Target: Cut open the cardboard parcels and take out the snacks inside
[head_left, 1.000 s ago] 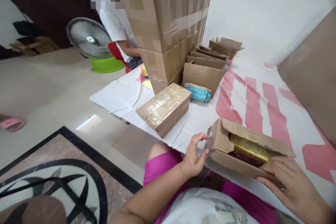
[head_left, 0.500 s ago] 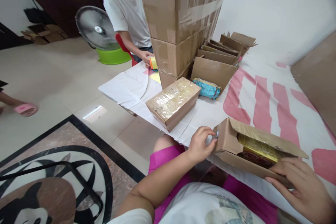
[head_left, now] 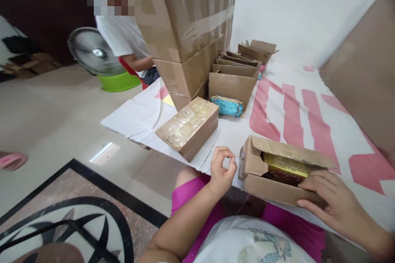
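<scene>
An open cardboard box (head_left: 271, 185) rests near the table's front edge, its back flap raised at a slant. Inside it a shiny gold package (head_left: 285, 166) with a dark red patch shows through the opening. My right hand (head_left: 327, 197) grips the box's front wall at the right end, thumb outside and fingers over the edge. Just left of the box, and apart from it, my left hand (head_left: 222, 172) has its fingers curled, thumb and index tips together in a pinch. Whether anything small is between those tips I cannot make out.
A taped box (head_left: 189, 125) lies to the left, near a blue packet (head_left: 228, 106) and a row of open boxes (head_left: 231, 86). Tall stacked cartons (head_left: 185, 24) partly hide a seated person (head_left: 123, 37). A fan (head_left: 92, 51) stands on the floor behind.
My left hand has come away from the box's left end, its thumb and index closing together. My right hand keeps its grip on the box. The view has swung right.
</scene>
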Tool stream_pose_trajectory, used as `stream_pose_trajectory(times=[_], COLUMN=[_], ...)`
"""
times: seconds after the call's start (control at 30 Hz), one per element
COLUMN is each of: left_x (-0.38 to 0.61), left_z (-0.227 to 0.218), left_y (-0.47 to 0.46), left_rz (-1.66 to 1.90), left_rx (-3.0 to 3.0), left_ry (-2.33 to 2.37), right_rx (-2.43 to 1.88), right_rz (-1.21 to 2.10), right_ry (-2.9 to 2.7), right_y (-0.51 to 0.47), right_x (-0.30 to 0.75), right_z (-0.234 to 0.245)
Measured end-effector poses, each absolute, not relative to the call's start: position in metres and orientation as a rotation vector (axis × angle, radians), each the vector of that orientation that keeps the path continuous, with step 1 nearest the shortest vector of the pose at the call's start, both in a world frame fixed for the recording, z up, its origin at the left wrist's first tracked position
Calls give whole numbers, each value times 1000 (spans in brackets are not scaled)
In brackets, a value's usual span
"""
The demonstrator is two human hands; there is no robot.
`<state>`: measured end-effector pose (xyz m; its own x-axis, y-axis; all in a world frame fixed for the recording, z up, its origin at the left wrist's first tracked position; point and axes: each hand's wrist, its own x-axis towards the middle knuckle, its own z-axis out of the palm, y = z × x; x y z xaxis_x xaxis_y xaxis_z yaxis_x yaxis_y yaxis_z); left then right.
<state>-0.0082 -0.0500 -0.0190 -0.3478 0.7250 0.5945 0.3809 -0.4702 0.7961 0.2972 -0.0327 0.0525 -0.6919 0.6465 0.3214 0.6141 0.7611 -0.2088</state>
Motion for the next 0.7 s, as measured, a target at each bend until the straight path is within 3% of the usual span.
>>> stream_pose_trajectory(times=[0.1,0.33,0.7], left_x=[-11,-12,-6], left_z=[-5,-29,-44], left_y=[-56,-38,-25], left_rz=[1925,1467,1565], left_rx=[1774,1706,1479], left_ry=[1441,1437,1384], right_rx=[-1019,-984,-992], right_rz=[197,147,114], right_ry=[-2559,-2546,-2544], right_y=[-35,-34,-35], right_x=[296,296,295], right_z=[58,51,47])
